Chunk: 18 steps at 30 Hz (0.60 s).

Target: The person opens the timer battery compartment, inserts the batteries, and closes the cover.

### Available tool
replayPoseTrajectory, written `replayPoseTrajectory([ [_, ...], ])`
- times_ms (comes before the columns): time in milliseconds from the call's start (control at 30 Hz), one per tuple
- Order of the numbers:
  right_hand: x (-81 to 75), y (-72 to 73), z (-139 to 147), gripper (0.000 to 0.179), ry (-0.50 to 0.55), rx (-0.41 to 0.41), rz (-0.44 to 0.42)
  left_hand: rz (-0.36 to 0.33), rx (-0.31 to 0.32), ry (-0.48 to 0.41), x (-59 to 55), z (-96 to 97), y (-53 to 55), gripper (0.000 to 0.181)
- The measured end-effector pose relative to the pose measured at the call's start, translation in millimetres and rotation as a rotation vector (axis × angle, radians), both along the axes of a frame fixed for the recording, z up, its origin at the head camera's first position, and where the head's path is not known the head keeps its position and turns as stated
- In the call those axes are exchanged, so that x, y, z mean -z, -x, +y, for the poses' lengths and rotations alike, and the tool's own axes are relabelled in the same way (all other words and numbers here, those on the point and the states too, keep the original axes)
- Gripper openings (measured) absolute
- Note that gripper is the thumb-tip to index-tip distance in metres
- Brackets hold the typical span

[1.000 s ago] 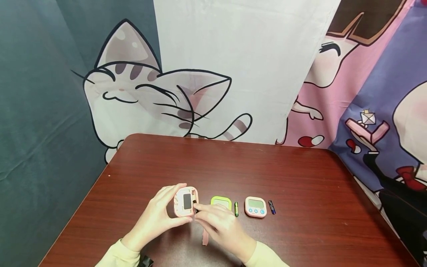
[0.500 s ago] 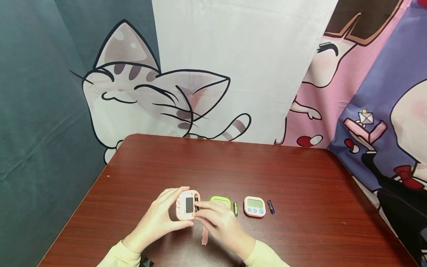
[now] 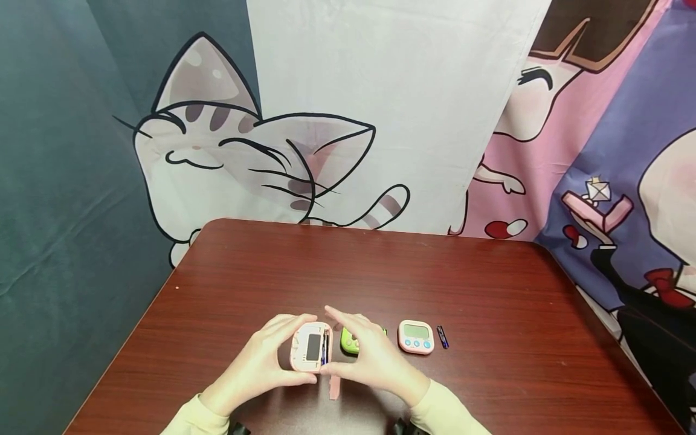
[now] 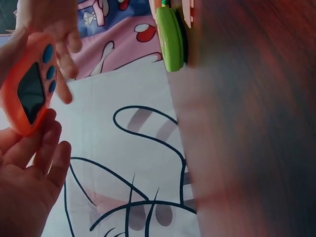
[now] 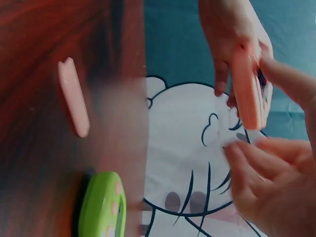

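Observation:
My left hand (image 3: 263, 353) grips a pink digital kitchen timer (image 3: 298, 356) by its edges, above the table, with its back facing up in the head view. A dark blue battery (image 3: 324, 347) lies in the slot along its right side. The left wrist view shows the timer's front, with a dark screen (image 4: 31, 94) and blue buttons (image 4: 48, 53). My right hand (image 3: 380, 362) is beside it, fingers extended and spread. Its thumb (image 5: 286, 79) touches the battery side of the timer, at the lower right corner in the head view.
A pink strip-shaped battery cover (image 3: 334, 388) lies on the table below the hands. A green timer (image 3: 348, 342) is partly hidden behind my right hand. Farther right are a second pink timer (image 3: 416, 344) and a blue battery (image 3: 443, 337). A printed curtain (image 3: 435, 109) hangs behind the table.
The right hand's fingers have come off the battery, now in its slot, and spread apart; its thumb stays at the timer. The left hand and timer have shifted slightly right and nearer.

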State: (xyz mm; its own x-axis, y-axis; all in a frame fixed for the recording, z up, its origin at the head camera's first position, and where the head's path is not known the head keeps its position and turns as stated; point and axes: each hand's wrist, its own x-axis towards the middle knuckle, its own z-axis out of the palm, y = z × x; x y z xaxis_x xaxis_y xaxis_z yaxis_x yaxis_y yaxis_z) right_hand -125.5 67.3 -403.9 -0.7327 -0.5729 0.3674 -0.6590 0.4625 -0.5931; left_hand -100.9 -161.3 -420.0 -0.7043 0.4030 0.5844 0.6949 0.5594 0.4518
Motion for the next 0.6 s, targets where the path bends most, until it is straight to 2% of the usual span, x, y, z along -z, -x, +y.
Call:
replayPoseTrajectory([
  [167,-1.4,4.9,2.6,0.063,0.047,-0.093,-0.175,-0.003,0.045,-0.016,-0.5,1.4,-0.9,0.078],
  [300,-2.1,5.0,3.2,0.059,0.103,-0.126,-0.278,0.012,0.059,-0.022,-2.2,2.7,-1.5,0.079],
  [467,-2.7,4.3,3.2,0.059,0.124,-0.14,-0.375,-0.005,0.056,-0.013,-3.5,2.9,-3.0,0.079],
  [600,-3.6,3.9,3.1,0.057,0.152,-0.164,-0.424,-0.007,0.028,-0.01,-3.4,3.6,-5.0,0.08],
])
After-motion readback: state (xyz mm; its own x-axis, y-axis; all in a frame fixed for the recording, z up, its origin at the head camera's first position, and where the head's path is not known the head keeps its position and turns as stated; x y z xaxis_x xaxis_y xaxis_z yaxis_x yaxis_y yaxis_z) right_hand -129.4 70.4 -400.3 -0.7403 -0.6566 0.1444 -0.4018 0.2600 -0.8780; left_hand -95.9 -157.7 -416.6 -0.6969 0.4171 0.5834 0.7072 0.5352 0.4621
